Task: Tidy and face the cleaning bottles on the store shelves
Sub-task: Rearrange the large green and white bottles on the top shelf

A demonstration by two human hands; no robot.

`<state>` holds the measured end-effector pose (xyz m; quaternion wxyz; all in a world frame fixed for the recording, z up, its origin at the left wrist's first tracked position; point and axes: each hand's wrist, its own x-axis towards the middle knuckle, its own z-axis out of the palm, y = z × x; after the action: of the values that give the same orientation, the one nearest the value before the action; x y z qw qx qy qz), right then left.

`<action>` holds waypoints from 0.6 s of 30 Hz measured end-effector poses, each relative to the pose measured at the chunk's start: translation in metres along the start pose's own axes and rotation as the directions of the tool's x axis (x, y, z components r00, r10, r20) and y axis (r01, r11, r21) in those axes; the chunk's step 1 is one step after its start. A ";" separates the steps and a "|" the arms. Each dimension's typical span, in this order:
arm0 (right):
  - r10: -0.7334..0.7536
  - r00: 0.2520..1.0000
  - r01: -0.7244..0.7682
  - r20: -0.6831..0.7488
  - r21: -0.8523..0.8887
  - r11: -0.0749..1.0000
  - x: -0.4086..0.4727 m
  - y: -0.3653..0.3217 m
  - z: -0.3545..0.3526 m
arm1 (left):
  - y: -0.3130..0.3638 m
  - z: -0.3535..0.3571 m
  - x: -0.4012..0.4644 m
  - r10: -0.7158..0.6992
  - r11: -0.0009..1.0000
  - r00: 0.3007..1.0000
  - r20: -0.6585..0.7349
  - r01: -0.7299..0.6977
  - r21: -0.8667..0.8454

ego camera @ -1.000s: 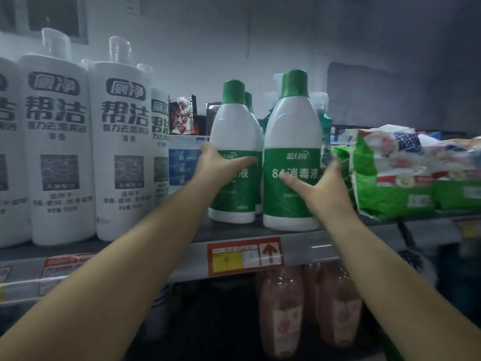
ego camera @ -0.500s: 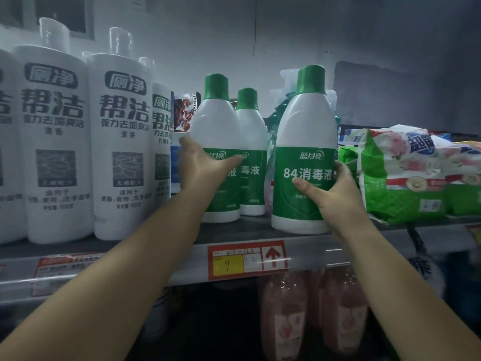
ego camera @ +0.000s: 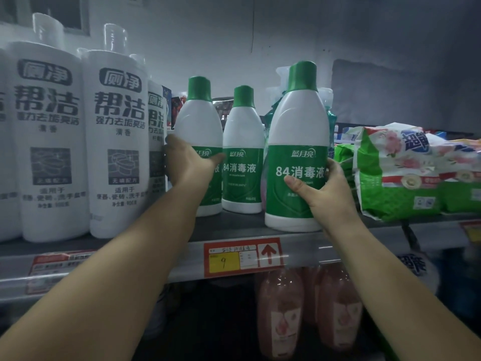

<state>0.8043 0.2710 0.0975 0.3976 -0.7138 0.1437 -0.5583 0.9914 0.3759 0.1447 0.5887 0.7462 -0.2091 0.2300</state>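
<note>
Three white disinfectant bottles with green caps and green labels stand on the upper shelf (ego camera: 234, 230). My left hand (ego camera: 190, 162) grips the left bottle (ego camera: 199, 118) around its middle, close to the tall white bottles. A second bottle (ego camera: 242, 149) stands free just behind and to its right, label facing me. My right hand (ego camera: 322, 188) grips the right bottle (ego camera: 298, 142) near the shelf's front edge, label facing forward. More green caps peek out behind it.
Tall white toilet-cleaner bottles (ego camera: 117, 136) fill the shelf's left side. Green detergent bags (ego camera: 406, 170) lie on the right. A red and yellow price tag (ego camera: 243, 256) hangs on the shelf edge. Pink bottles (ego camera: 281, 313) stand on the lower shelf.
My left hand has slid its bottle leftward toward the tall white bottles, uncovering the second bottle behind. My right hand has drawn its bottle right and forward.
</note>
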 end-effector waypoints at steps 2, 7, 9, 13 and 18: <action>-0.015 1.000 0.015 0.004 -0.007 1.000 -0.002 -0.002 0.003 | 0.000 0.003 -0.001 0.020 1.000 1.000 -0.007 -0.020 0.012; -0.031 0.998 0.030 0.048 0.029 0.999 -0.006 -0.007 0.017 | -0.001 0.005 0.001 0.050 0.998 0.999 0.008 -0.050 0.045; -0.043 0.996 0.039 0.075 0.055 0.998 -0.009 -0.010 0.025 | -0.002 0.005 0.001 0.054 0.998 0.998 0.026 -0.055 0.042; -0.051 0.992 0.040 0.117 0.094 0.995 -0.013 -0.015 0.040 | -0.007 0.004 0.004 0.090 0.996 0.994 0.057 -0.090 -0.001; -0.070 0.991 0.063 0.116 0.063 0.996 -0.013 -0.013 0.057 | -0.011 0.002 0.010 0.073 0.994 0.990 0.118 -0.063 -0.088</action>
<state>0.8486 0.3109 0.0943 0.4074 -0.7378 0.0794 -0.5323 1.0060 0.3758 0.1417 0.5976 0.7258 -0.2790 0.1954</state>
